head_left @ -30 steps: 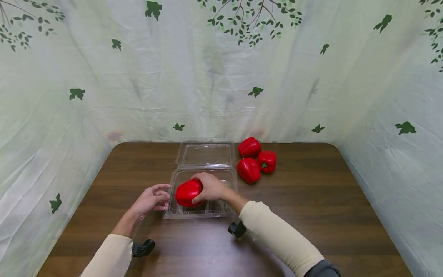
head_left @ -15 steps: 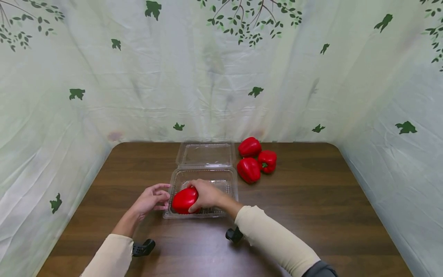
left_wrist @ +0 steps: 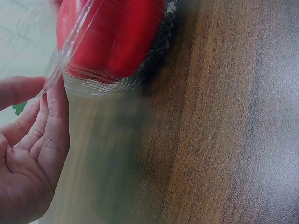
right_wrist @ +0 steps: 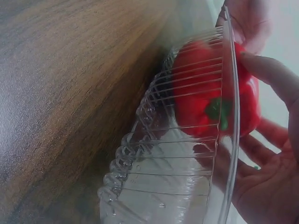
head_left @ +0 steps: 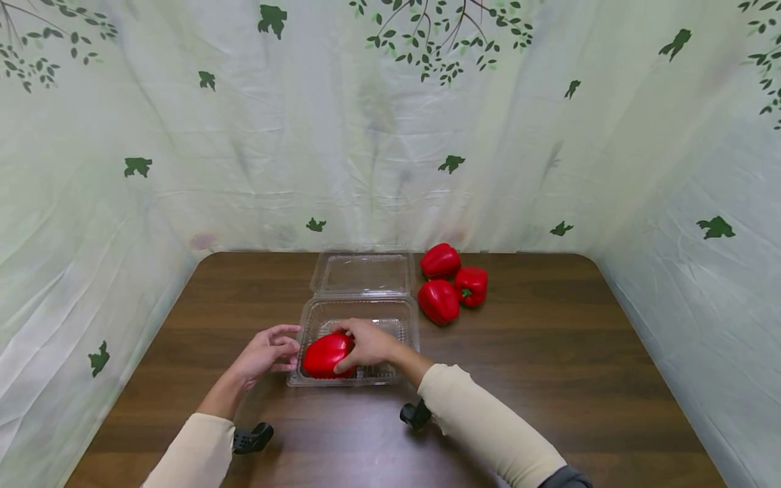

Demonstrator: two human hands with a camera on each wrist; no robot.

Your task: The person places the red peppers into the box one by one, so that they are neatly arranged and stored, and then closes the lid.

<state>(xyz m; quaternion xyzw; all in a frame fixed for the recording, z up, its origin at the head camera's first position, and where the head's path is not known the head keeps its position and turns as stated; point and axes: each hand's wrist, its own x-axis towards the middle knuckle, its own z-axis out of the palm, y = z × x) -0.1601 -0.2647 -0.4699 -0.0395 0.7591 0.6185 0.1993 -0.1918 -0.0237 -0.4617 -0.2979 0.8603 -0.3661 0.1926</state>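
In the head view, a red bell pepper [head_left: 325, 356] sits in the front left part of a clear plastic clamshell container [head_left: 390, 307]. My right hand [head_left: 369, 344] grips this pepper from the right, thumb in front and fingers behind. The right wrist view shows the pepper's green stem [right_wrist: 217, 111] through the ribbed wall. At the container's left side, my left hand [head_left: 262, 355] pinches the rim between thumb and fingers, as the left wrist view makes plain. The pepper's underside is seen through the plastic, low in the tray.
The container's lid [head_left: 365, 273] lies folded back behind it. To the right, three more red peppers sit close together: a rear one [head_left: 441, 261], a front one [head_left: 438, 301] and one with its stem showing [head_left: 471, 285]. A leaf-printed curtain [head_left: 390, 149] borders the brown table [head_left: 549, 352].
My right hand has lowered the pepper and brought it slightly left and toward me, into the container. During the last half second it has barely moved. My left hand stays on the rim.
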